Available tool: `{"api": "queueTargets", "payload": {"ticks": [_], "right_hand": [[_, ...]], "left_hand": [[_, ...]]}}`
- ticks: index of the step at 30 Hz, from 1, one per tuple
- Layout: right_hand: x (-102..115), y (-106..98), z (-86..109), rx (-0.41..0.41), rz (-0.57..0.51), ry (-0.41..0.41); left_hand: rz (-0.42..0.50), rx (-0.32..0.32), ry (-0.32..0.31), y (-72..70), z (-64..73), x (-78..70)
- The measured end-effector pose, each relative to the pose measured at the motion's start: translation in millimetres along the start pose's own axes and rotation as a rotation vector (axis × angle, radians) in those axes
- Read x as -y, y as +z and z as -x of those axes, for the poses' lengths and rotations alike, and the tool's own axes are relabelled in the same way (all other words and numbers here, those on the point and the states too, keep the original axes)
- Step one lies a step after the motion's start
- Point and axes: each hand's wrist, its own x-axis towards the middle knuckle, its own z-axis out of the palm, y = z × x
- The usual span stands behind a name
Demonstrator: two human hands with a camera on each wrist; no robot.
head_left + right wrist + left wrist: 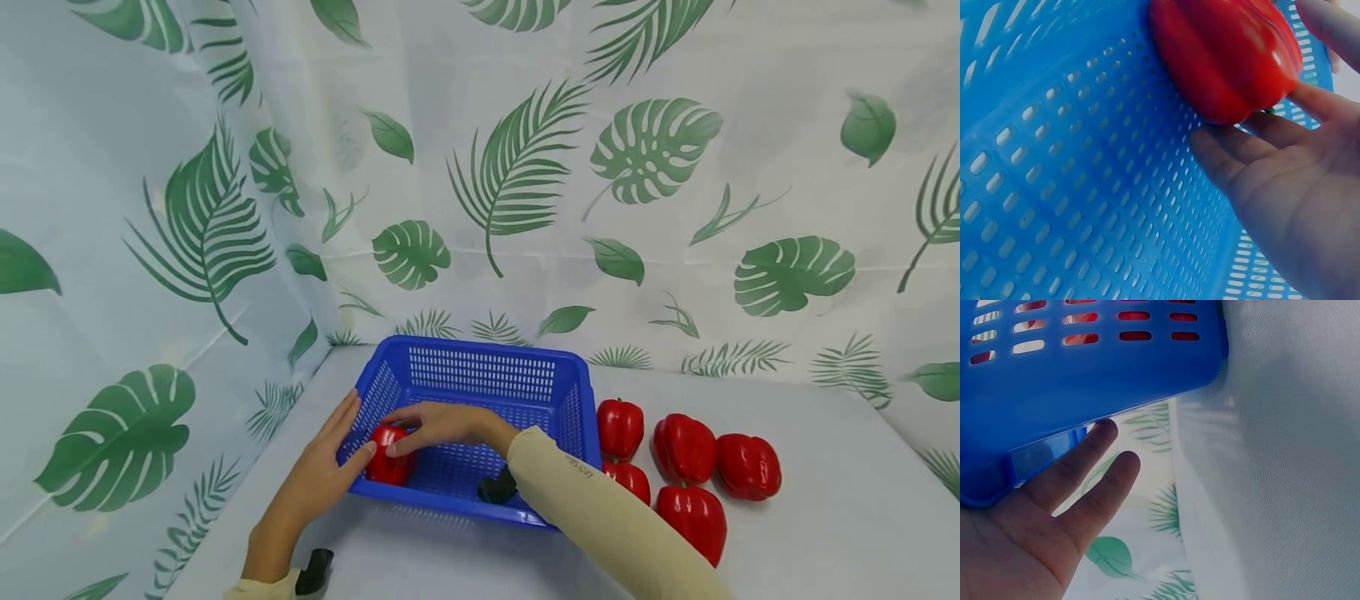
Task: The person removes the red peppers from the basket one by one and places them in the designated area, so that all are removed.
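Note:
A blue perforated basket stands on the table with a red bell pepper in its near left corner. My right hand reaches into the basket and holds this pepper, fingers at its far side and end; the right wrist view shows the pepper against the basket wall. At the left rim, my left hand grips the basket, thumb over the edge beside the pepper and fingers along the outside. Two of the left hand's fingers stretch out spread beside the wall in the left wrist view.
Several more red bell peppers stand on the white table to the right of the basket. A leaf-printed curtain closes off the back and the left side. Dark wrist devices hang below both forearms.

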Motion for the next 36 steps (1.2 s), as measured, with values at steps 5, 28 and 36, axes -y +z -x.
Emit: {"api": "queueTargets", "payload": {"ticks": [5, 28, 36], "right_hand": [[1.5, -0.6, 1.0, 0.035, 0.02, 0.016], [0.1, -0.4, -5.9, -0.033, 0.147, -0.058], [-1.0, -1.7, -7.9, -0.075, 0.14, -0.06]], "left_hand": [[-0.004, -0.002, -0.006, 0.1, 0.5, -1.2], [0.013, 0.004, 0.01, -2.4, 1.7, -2.7], [0.013, 0.008, -0.001, -2.6, 2.3, -2.2]]}}
